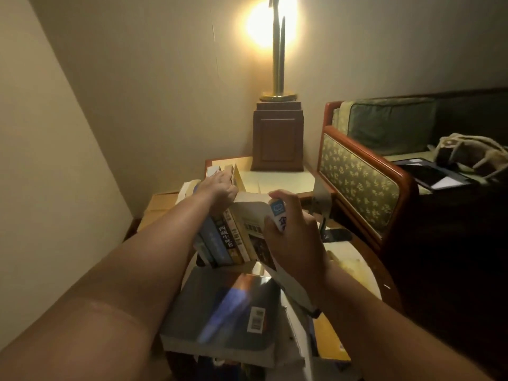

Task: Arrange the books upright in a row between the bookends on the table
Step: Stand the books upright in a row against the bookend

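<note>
Lying flat nearest the camera, a dark book [220, 312] with a barcode sticker waits on the table [277, 180], and more flat books [330, 342] sit just beside it to the right; none of these is shelved yet. Beyond them the right hand [291, 235] grips a white-spined book [277, 215], thumb and fingers clamped round its top end, bringing it against the right end of the row [228, 240]. That row of several books stands spine-out but leans. The left hand [220, 188] rests on its top edges, fingers curled over them. A grey metal bookend [322, 198] stands apart to the right, a gap left between it and the row; the other bookend is hidden. I judge the task roughly half done: the flat books need standing, the row straightening. Farther back are a lit lamp [277, 50] and an armchair [357, 182].
</note>
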The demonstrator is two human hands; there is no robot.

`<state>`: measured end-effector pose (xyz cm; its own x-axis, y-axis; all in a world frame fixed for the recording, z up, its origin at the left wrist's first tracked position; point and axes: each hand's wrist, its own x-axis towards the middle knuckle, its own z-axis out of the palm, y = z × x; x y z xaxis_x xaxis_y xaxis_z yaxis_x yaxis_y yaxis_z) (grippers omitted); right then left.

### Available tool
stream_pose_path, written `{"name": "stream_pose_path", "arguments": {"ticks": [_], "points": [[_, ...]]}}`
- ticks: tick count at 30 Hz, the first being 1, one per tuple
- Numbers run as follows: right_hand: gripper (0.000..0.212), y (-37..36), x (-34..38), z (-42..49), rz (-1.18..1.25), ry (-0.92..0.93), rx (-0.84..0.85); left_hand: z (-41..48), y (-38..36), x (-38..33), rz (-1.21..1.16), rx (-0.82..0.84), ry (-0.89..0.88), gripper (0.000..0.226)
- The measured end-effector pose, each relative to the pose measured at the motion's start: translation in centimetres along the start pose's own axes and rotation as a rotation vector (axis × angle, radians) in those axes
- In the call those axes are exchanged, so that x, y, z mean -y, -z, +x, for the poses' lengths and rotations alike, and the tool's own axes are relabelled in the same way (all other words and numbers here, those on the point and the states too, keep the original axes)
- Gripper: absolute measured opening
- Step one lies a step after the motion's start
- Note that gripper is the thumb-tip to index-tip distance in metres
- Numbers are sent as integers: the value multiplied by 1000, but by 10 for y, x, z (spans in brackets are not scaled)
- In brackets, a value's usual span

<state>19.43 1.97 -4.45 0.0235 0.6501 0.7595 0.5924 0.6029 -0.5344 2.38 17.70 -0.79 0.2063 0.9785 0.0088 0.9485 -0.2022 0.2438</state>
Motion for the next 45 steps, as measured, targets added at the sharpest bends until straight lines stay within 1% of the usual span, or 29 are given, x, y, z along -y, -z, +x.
{"name": "stream_pose_path", "arguments": {"ticks": [3, 6, 7, 9, 11, 12, 14, 16, 17, 19, 20, 23, 31, 36, 39, 45], "points": [[41, 0, -2, -12, -37, -85, -49, -3, 1, -2, -4, -18, -11, 59], [46, 6, -3, -21, -30, -309, -136, -4, 2, -5, -7, -30, -31, 59], [46, 10, -3, -21, -39, -347, -155, -4, 3, -5, -5, -34, -33, 59], [45, 18, -3, -17, -105, -349, -136, -4, 3, -5, 4, -33, -38, 58], [42, 31, 0, -1, -199, -357, -22, -4, 1, -3, 10, -29, -38, 58], [41, 40, 2, 10, -235, -381, 83, -4, 1, -3, 12, -27, -37, 59], [46, 55, 7, 36, -277, -504, 373, -3, 0, -3, 20, -27, -30, 60], [59, 64, 11, 56, -324, -618, 620, -4, -1, -5, 26, -34, -25, 61], [67, 64, 12, 62, -344, -639, 700, -4, -1, -6, 24, -36, -25, 60], [87, 61, 10, 66, -361, -647, 789, -5, -1, -6, 18, -36, -23, 60], [94, 61, 8, 66, -370, -646, 809, -4, -2, -5, 15, -36, -23, 60], [97, 63, 6, 64, -372, -639, 804, -2, -3, -2, 19, -29, -22, 61], [86, 66, 20, 74, -348, -611, 734, -1, -5, 0, 29, -22, -13, 62], [79, 60, 36, 102, -341, -536, 699, -1, -6, 0, 30, -27, -24, 61], [76, 54, 44, 119, -337, -526, 730, 0, -7, 2, 16, -25, -23, 62], [83, 50, 53, 136, -342, -495, 823, 0, -7, 3, -4, -27, -17, 64]]}}
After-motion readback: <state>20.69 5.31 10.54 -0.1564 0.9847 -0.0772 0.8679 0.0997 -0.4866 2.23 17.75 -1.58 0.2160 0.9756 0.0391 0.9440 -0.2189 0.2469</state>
